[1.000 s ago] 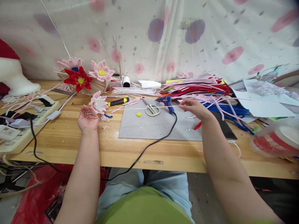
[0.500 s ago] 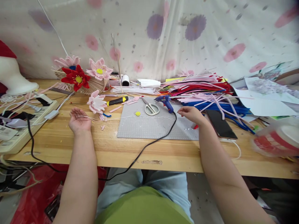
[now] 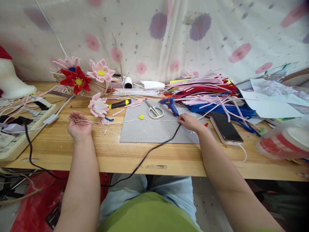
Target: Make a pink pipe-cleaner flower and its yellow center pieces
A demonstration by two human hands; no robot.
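Table (image 3: 72, 151): pale wood, smooth.
Mat (image 3: 154, 130): grey, matt.
Scissors (image 3: 154, 111): shiny metal.
Curtain (image 3: 169, 38): thin printed cloth.
Phone (image 3: 225, 126): glossy.

Bare forearms, green top, pale-blue trousers

No legible text or labels.
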